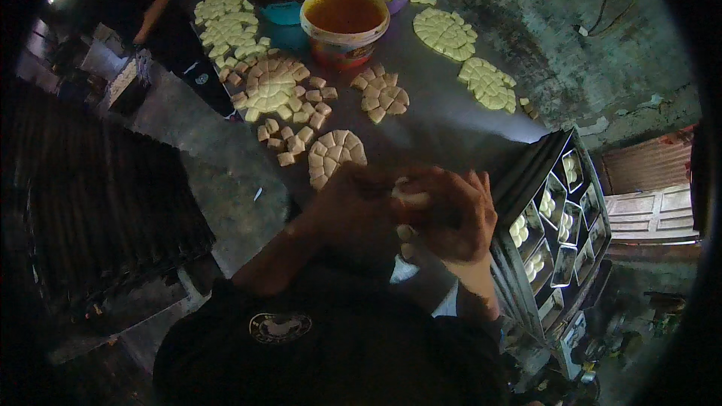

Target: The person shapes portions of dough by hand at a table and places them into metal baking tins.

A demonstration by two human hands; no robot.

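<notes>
My left hand (353,197) and my right hand (455,214) meet over the near end of the table, just in front of a round of brown dough (336,156) cut into pieces. The curled fingers of my right hand close round pale, small pieces of dough (407,234), partly hidden. Shadow and blur hide the fingers of my left hand. Loose brown dough pieces (289,139) lie beyond it on the left. Another partly broken brown round (382,95) lies farther up the table. To the right stand metal baking tins (565,265), several with pale dough balls (519,231).
At the far end stand a bucket of orange-brown contents (345,15), a teal basin (278,11) and a purple basin (402,0). Pale cut dough rounds (444,34) line the right edge. Dark stacked trays (113,203) stand at left. Another person's arm (154,11) reaches the far left.
</notes>
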